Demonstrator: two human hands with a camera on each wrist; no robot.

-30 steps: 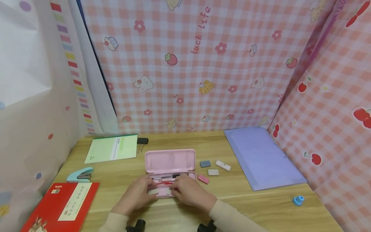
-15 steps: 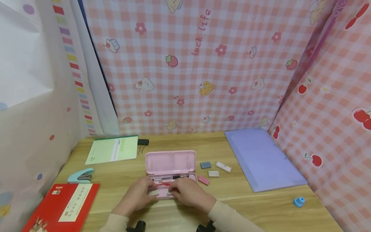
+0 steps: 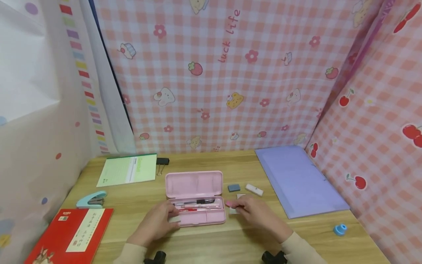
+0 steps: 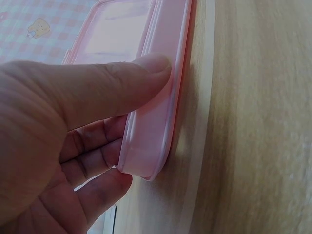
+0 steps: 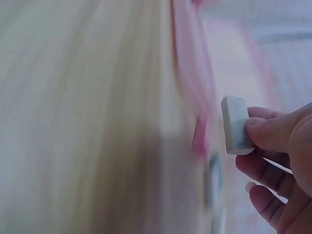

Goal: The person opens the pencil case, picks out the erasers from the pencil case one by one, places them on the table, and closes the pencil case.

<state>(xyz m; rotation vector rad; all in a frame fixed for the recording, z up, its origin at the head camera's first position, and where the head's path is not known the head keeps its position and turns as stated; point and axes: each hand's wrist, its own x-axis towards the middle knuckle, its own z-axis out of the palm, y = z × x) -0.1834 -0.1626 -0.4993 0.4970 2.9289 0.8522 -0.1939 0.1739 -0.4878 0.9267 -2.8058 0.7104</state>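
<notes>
An open pink pencil case lies on the table, its lid tipped back. Inside are a black pen and a red pen. My left hand grips the case's left end; in the left wrist view, the thumb presses the front wall and the other fingers lie at the end. A whitish piece shows beside that hand, partly hidden. Just right of the case, my right hand pinches a white eraser between thumb and fingers.
Near the right hand lie a pink eraser, a grey-blue eraser and white erasers. A purple folder and blue cap-like piece are at right. Leftward are a stapler, red book, green notebook and binder clip.
My right hand has lifted out of the pencil case with the white eraser and moved right, past the case's right end. The left hand stays on the left end.
</notes>
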